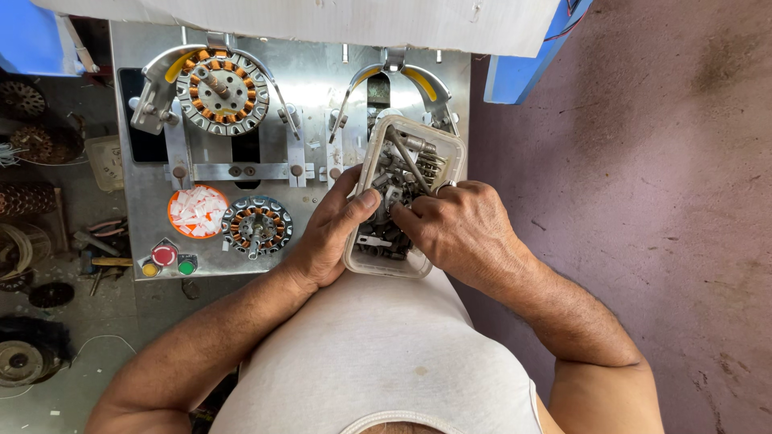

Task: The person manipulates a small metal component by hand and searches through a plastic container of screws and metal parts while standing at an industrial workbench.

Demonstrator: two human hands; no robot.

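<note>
A clear plastic box (371,157) full of grey metal parts (402,165) rests on the right side of a steel machine table (314,76). My left hand (330,233) grips the box's left wall, thumb over the rim. My right hand (462,229) reaches into the box from the right, its fingertips among the metal parts; whether they pinch one is hidden. A copper-wound stator (222,90) sits clamped at the table's upper left. A second, smaller stator (257,227) lies below it.
An orange round tub (197,211) of white slips sits beside the smaller stator. Red, yellow and green buttons (165,259) line the table's front left corner. More wound stators and tools (36,173) lie on the floor at left. Bare purple-brown floor (643,201) spreads to the right.
</note>
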